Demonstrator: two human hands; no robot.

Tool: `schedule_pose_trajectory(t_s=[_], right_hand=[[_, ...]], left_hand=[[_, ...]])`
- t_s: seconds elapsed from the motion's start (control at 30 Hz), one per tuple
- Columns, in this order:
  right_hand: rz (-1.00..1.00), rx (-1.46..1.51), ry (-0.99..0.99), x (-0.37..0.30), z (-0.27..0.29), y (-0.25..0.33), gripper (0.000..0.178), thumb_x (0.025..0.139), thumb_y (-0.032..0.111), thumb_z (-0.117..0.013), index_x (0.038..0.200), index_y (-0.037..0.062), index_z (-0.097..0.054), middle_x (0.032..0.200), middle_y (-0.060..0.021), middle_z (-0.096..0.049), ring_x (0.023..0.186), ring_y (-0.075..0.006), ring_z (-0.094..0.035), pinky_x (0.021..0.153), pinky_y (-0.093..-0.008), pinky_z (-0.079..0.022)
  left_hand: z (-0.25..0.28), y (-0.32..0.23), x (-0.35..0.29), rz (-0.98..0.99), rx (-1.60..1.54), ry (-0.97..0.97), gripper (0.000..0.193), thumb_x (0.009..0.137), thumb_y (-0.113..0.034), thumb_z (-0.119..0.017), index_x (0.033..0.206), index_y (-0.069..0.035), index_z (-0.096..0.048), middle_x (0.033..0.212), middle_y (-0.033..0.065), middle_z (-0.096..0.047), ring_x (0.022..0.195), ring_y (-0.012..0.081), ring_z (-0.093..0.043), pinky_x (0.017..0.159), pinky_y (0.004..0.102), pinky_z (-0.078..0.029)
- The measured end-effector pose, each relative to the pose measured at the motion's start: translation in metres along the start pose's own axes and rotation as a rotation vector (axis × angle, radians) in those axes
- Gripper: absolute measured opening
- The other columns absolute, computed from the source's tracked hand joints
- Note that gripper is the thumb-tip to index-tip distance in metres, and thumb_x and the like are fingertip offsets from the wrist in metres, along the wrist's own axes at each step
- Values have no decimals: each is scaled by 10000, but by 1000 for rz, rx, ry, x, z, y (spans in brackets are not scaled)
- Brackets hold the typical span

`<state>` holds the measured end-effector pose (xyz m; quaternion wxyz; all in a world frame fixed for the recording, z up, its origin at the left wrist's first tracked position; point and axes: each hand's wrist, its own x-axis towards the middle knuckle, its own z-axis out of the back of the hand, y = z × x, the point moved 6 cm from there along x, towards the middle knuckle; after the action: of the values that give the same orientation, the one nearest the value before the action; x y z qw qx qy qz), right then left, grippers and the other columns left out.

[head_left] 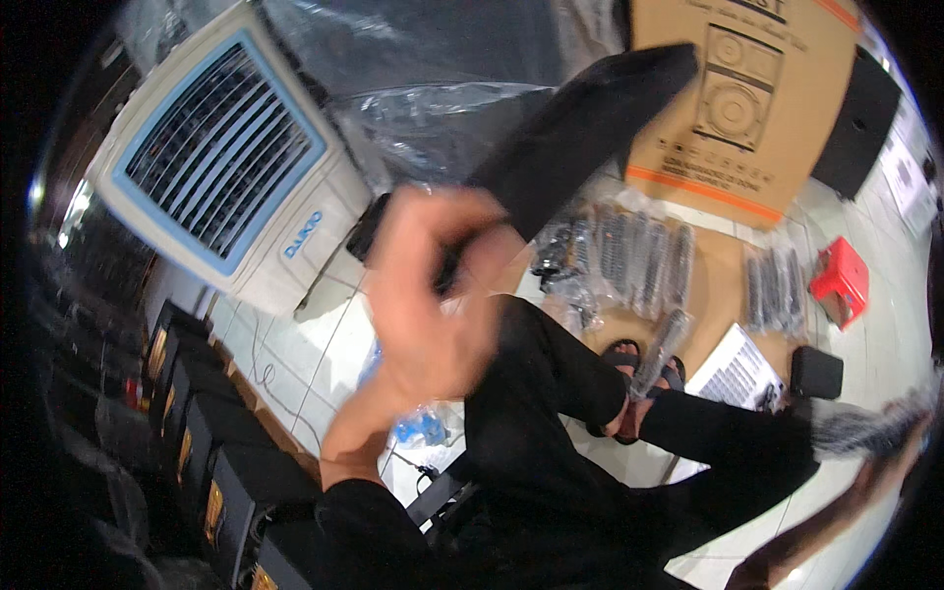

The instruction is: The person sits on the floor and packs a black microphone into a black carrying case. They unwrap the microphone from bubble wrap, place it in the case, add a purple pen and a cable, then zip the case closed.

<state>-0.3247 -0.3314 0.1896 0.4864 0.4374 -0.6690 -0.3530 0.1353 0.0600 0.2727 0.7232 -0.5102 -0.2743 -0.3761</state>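
Observation:
My left hand (433,295), smeared by motion, is raised in the middle with its fingers curled round one end of a long black pouch-like piece (600,123). That piece slants up and right, its far end overlapping a cardboard box. At the far right edge my right hand (893,467) grips a dark item in clear plastic (857,433), blurred, beside my knee. Another plastic-wrapped dark stick (661,352) leans between my sandalled feet. Several long dark items in clear plastic (639,261) lie side by side on flat cardboard (723,258), and a smaller bundle (775,290) lies to their right.
A grey-and-blue air cooler (221,157) stands at the left. The brown speaker carton (747,108) is at the back right, near a red stool (839,282). A printed sheet (733,369) and a black case (816,373) lie on the floor. Black boxes (246,482) line the lower left.

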Motion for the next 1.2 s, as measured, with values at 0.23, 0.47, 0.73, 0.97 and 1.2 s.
schedule_pose_trajectory(t_s=[0.23,0.47,0.73,0.97,1.2], right_hand=[[-487,114,313,-164,-141,-87,590,930,379,-642,1316,-42,-492,1088,-124,-636,812,-168,-636,662,-292,-546],[-929,-170,257,-201,-81,-157,292,817,132,-719,1034,-39,-622,902,-83,-649,738,-175,-615,673,-315,-489],[-1177,-204,288,-212,-71,-189,266,877,237,-720,978,2,-649,815,-50,-662,644,-159,-630,610,-295,-507],[-1130,-544,422,-219,-64,-207,363,773,72,-763,1074,-45,-598,912,-105,-663,752,-199,-635,691,-343,-511],[-1171,-642,482,-232,-74,-216,340,725,30,-693,1037,-51,-583,848,-96,-629,710,-195,-601,668,-350,-494]], left_hand=[[-120,-83,-211,-407,-373,462,313,759,-84,-805,1002,57,-666,892,103,-613,729,213,-576,629,330,-475],[-160,-70,-294,-94,-332,768,261,776,-81,-784,953,62,-656,871,122,-606,741,232,-592,632,341,-473],[-173,-53,-300,-126,-330,819,249,790,-100,-759,955,61,-664,889,116,-595,772,238,-587,656,349,-482],[-167,-71,-315,-289,-403,765,300,798,-97,-741,1036,72,-668,959,119,-602,865,234,-566,709,335,-501],[-170,-69,-308,-241,-467,947,332,811,-157,-745,1045,67,-669,942,121,-612,847,242,-583,736,343,-504]])
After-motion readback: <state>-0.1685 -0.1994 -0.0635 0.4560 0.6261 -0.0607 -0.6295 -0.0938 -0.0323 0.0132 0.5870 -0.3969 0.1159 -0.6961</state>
